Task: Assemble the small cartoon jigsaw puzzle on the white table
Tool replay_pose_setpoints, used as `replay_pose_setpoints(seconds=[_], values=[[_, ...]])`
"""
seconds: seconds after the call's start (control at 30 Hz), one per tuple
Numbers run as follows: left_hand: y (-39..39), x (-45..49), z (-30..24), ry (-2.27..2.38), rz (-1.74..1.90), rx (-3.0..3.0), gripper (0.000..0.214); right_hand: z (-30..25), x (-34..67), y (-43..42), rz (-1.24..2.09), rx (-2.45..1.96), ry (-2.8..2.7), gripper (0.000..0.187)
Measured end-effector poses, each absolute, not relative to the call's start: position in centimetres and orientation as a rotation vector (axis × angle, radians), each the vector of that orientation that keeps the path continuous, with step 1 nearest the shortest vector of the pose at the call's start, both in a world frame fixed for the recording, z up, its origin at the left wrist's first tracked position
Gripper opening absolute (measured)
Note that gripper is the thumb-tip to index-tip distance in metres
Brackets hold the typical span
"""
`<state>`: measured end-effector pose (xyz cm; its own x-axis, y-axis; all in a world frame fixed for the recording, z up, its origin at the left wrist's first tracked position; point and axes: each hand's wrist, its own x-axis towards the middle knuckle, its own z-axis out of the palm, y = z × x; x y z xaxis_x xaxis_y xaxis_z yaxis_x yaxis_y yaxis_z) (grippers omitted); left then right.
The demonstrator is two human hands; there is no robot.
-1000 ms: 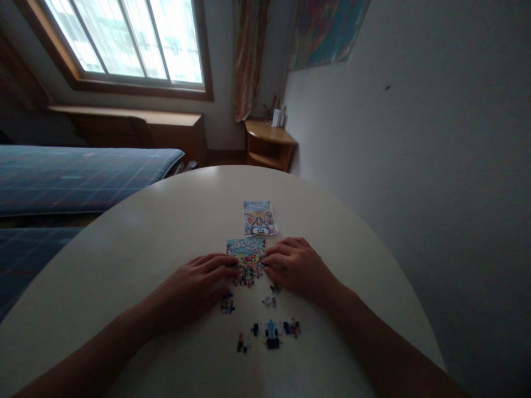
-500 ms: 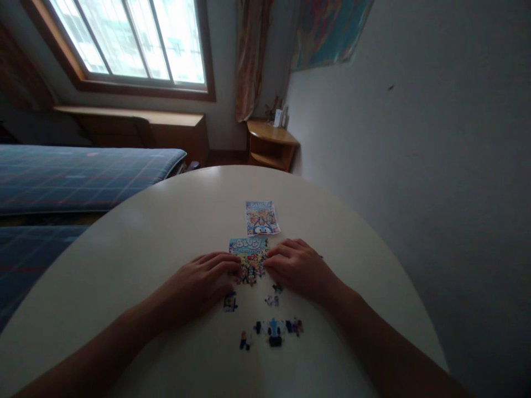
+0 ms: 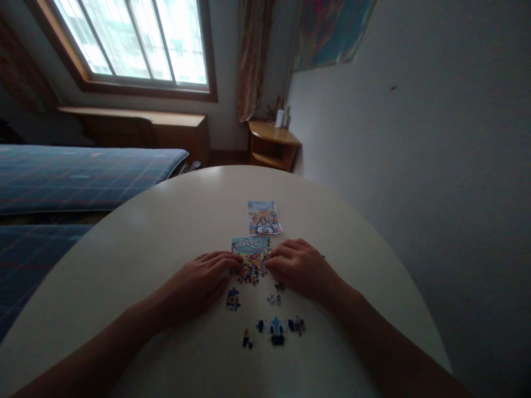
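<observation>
A partly joined jigsaw puzzle (image 3: 251, 253) lies flat on the table, with a "BLUEY" title along its top. My left hand (image 3: 209, 271) has its fingers together on the puzzle's left edge. At the right edge, my right hand (image 3: 296, 268) presses with bent fingers; its thumb side is partly hidden. Below the puzzle lie a small joined piece (image 3: 233, 299) near my left hand and a pale piece (image 3: 274, 299) near my right. A joined strip with a blue face (image 3: 276, 327) and a loose dark piece (image 3: 248, 338) lie closer to me.
Beyond the puzzle lies a printed picture sheet (image 3: 264, 218) with a matching design. The round white table (image 3: 186, 221) stands beside a wall (image 3: 415, 166) on the right. A plaid mattress (image 3: 83, 177) is at the left, and a small corner shelf (image 3: 274, 132) stands behind.
The small joined piece near my left hand now looks slightly turned. Both hands stay at the puzzle's edges. The whole view has shifted slightly.
</observation>
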<state>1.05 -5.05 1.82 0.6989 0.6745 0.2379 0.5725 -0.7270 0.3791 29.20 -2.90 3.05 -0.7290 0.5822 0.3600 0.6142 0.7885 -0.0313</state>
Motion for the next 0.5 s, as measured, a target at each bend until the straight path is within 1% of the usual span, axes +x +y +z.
replay_pose_setpoints(seconds=[0.5], values=[[-5.23, 1.16, 2.43, 0.968, 0.554, 2.608, 0.037, 3.55, 28.91, -3.15, -0.108, -0.978, -2.661, 0.013]])
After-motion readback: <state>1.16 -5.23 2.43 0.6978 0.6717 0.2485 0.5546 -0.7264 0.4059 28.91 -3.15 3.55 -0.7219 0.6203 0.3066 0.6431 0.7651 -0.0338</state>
